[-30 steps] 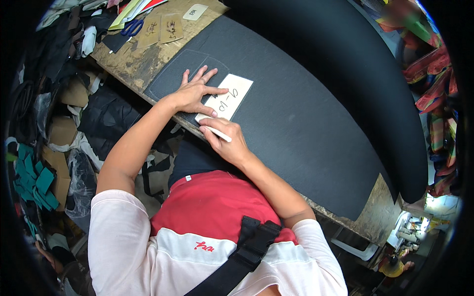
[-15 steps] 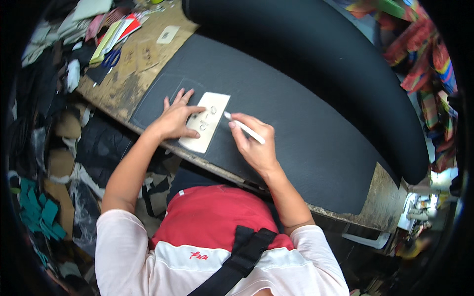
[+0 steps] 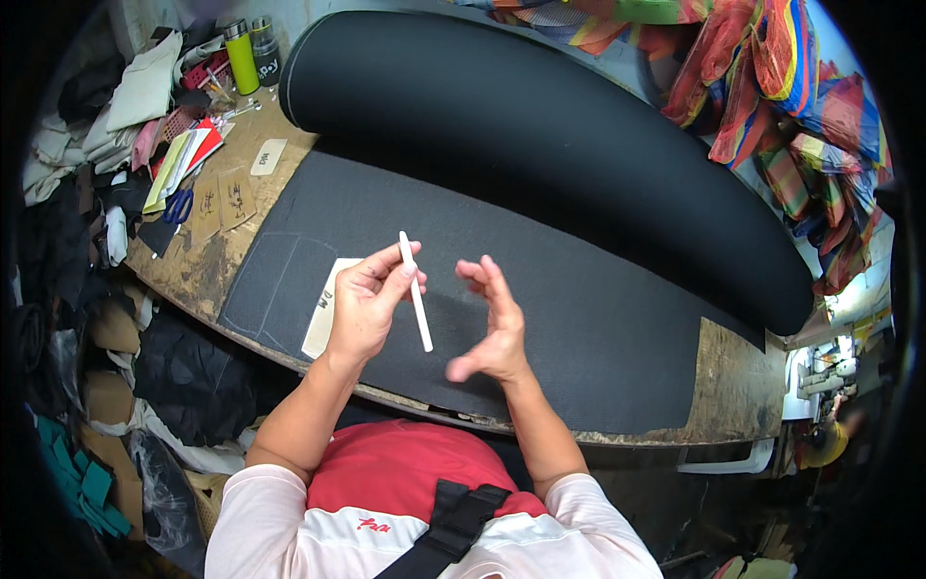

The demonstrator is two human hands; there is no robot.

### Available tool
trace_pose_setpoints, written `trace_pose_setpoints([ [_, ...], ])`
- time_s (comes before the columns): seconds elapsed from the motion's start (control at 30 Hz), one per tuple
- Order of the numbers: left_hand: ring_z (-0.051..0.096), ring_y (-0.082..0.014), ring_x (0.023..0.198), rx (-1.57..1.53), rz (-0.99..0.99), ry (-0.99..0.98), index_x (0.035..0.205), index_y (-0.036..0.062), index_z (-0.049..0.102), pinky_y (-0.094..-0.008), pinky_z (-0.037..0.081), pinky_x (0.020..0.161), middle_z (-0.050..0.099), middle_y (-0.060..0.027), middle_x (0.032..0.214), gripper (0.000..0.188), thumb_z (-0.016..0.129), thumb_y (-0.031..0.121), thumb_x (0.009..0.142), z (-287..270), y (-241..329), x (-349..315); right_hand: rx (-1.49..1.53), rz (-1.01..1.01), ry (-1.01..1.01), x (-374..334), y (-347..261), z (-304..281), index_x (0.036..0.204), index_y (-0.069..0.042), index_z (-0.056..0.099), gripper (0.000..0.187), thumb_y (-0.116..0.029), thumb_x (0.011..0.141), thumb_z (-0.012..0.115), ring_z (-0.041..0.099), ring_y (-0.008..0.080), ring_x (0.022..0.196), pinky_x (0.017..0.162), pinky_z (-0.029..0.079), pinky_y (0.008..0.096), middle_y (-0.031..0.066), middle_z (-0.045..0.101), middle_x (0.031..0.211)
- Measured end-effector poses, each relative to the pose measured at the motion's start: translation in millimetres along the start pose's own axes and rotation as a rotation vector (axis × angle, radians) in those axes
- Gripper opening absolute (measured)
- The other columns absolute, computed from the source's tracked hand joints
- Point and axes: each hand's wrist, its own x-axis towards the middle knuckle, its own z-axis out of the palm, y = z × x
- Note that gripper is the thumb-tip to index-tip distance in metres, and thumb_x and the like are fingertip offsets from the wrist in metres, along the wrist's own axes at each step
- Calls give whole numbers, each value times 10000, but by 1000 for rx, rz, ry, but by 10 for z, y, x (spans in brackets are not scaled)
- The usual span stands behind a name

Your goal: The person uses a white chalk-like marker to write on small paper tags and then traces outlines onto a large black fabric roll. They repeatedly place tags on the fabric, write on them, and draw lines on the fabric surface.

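Note:
A slim white marking pen (image 3: 422,314) is pinched between the thumb and fingers of my left hand (image 3: 367,304), raised over the black sheet material (image 3: 579,328). To the right of the pen, my right hand (image 3: 500,333) is empty, its thumb and fingers spread apart. A cream card template (image 3: 317,334) lies on the sheet, partly hidden behind my left hand and wrist. Left of the card, thin pale outlines are drawn on the sheet.
A large black roll (image 3: 540,145) lies along the table's far side. At the left are blue-handled scissors (image 3: 178,206), brown card pieces (image 3: 221,205), a small cream card (image 3: 269,157) and a green bottle (image 3: 241,58). Colourful striped material (image 3: 762,87) hangs at the far right.
The pen has passed from my right hand to my left. My left hand has lifted off the card, and my right hand has opened. The view has shifted, showing more of the far side.

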Motion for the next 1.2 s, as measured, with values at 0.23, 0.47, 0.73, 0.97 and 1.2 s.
trace_pose_setpoints([
  [0.23, 613, -104, 716, 410, 282, -29, 1054, -4, 671, -232, 514, 656, 651, -62, 815, 283, 717, 16, 775, 237, -46, -135, 247, 271, 154, 48, -291, 25, 1101, 43, 610, 314, 31, 798, 691, 612, 146, 910, 805, 521, 253, 89, 615, 1002],
  [0.47, 625, -117, 692, 551, 451, -42, 972, 6, 694, -227, 512, 601, 652, -80, 796, 245, 739, -8, 732, 194, -122, -208, 223, 314, 172, 91, -390, 79, 1004, 52, 654, 165, -4, 849, 649, 634, 134, 842, 765, 530, 247, 110, 659, 933],
  [0.73, 624, -123, 674, 512, 375, -76, 964, -6, 698, -227, 513, 583, 653, -90, 805, 237, 727, -32, 731, 200, -136, -273, 118, 347, 129, 78, -452, 30, 966, 41, 678, 130, -35, 881, 617, 644, 131, 807, 743, 532, 238, 98, 681, 859],
  [0.97, 632, -131, 705, 603, 384, -69, 982, 3, 697, -234, 522, 608, 658, -98, 828, 243, 695, -51, 745, 200, -127, -265, -248, 262, 156, 117, -548, 53, 846, 28, 674, 73, -22, 814, 632, 611, 108, 626, 567, 487, 230, 82, 670, 734],
  [1.2, 636, -126, 736, 484, 275, -105, 985, -9, 690, -235, 528, 658, 664, -94, 849, 215, 670, -47, 775, 232, -141, -230, -489, 126, 249, 144, -552, 137, 707, 14, 598, 39, -2, 726, 629, 567, 112, 535, 483, 444, 247, 70, 586, 628],
])
